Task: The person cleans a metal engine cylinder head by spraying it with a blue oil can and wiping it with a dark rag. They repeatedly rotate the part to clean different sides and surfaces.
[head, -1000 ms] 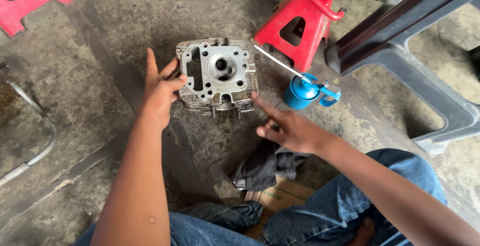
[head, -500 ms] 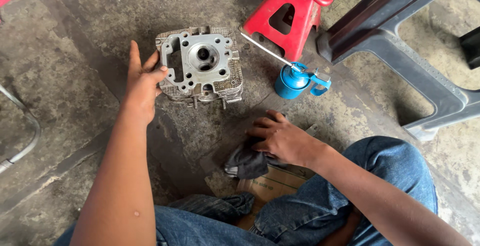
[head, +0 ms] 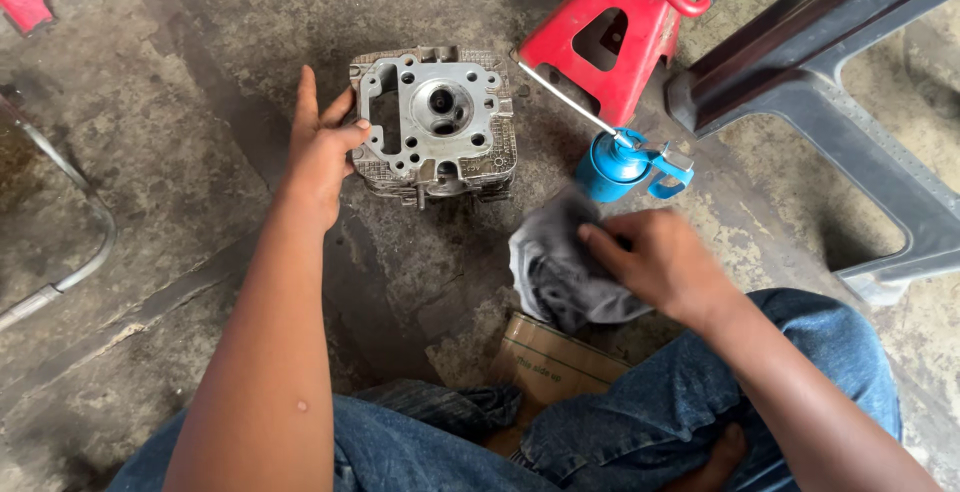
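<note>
Since half a second ago the right hand (head: 665, 262) has lifted the grey rag (head: 560, 272) off the concrete floor (head: 180, 152), where it had only rested on the cloth, and now clutches it with the fingers closed around a bunched fold. This rag hangs below and to the right of the cylinder head (head: 435, 122), the landmark for everything else. That head, a finned grey metal casting with a round bore in the middle of its flat face, sits on the floor, and the left hand (head: 322, 147) stays against its left edge, thumb hooked onto the face and the other fingers spread out straight (steadying rather than clenching). Just right of the head stands a blue oil can (head: 615, 164) with a thin spout slanting up to the left. Up and right of the head is a red jack stand (head: 615, 32). Below the head, near the person's jeans, lies a piece of brown cardboard (head: 550, 367).
</note>
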